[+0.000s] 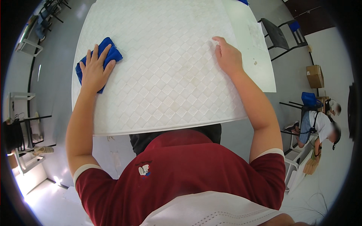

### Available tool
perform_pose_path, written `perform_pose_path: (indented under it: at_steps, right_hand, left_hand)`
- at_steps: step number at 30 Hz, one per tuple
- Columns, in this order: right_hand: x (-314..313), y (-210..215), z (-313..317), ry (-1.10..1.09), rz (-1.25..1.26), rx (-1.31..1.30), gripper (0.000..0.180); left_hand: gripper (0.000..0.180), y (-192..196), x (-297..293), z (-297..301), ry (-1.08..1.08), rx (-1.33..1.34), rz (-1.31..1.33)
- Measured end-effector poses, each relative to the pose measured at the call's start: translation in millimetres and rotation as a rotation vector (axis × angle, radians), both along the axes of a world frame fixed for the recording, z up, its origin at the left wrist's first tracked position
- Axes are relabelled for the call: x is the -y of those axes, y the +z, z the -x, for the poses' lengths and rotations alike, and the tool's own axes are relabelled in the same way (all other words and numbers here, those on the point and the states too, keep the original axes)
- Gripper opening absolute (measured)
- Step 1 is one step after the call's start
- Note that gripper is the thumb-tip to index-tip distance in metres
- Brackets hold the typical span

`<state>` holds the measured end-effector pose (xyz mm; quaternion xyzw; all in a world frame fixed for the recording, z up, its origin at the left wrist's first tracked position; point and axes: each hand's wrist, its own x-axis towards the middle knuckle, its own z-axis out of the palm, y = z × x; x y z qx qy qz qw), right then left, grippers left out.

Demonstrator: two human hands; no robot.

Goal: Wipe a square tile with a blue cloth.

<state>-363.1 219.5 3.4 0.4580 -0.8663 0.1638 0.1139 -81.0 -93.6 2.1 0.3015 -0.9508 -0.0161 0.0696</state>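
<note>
My left hand point(95, 71) lies with spread fingers on a folded blue cloth point(109, 44), pressing it against the white mat near the left edge of the table. The mat point(162, 75) has a raised woven-diamond pattern and covers most of the table. At the right side of the mat, my right hand point(229, 56) is half curled. Its index finger points left, with a gap between it and the thumb. Nothing shows in that gap; the other fingers are mostly hidden.
A bare white strip of table point(260, 75) borders the mat on the right. Beyond it are a black chair point(277, 33) and a cardboard box point(315, 76). Two people are at the far right, one bent over a white table point(298, 179). White racks point(28, 164) line the left.
</note>
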Motion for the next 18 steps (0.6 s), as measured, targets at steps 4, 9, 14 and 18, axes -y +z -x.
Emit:
perform_pose_path:
  at_steps: [4,9,14,18]
  right_hand:
    - [-0.5,-0.4,-0.3,-0.05,-0.016,0.039,0.024]
    - [2.6,7.0,-6.3,-0.125,-0.072,0.085,0.024]
    - [2.7,7.1,-6.0,-0.091,-0.05,0.064,0.024]
    - [0.6,1.8,-2.0,-0.004,0.013,0.01,0.025]
  left_hand:
    - [0.056,1.0,-0.2,0.3,0.002,0.006,-0.001]
    - [0.056,0.1,0.1,0.1,0.009,0.015,0.012]
    - [0.057,-1.2,1.7,0.2,0.005,0.006,0.013]
    - [0.057,-1.0,1.1,0.4,0.003,0.005,0.015]
